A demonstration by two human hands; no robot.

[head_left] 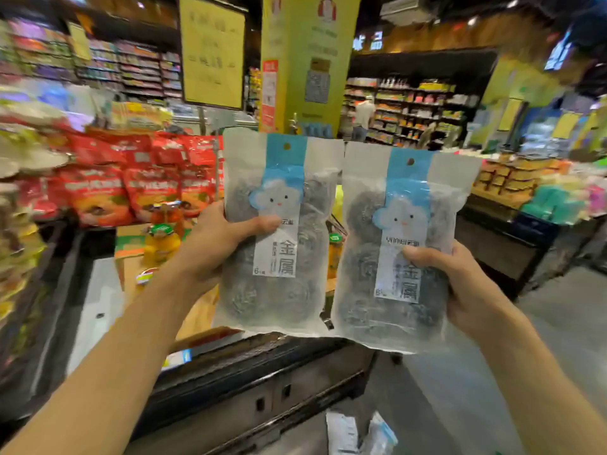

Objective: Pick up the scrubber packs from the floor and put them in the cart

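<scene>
Red bags (108, 188) filled the shelf at the left of the frame. At centre, the left hand (210, 244) gripped one scrubber pack (276, 257) upright, thumb across its front. Just beside it, the right hand (460, 284) clutched a second scrubber pack (394, 257). More packs (358, 433) lay on the floor at the bottom.

Two packs (276, 234) (399, 254) side by side

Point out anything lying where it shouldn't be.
More packs lie on the floor near the bottom edge, off any shelf. The two scrubber packs held up look intact.
</scene>
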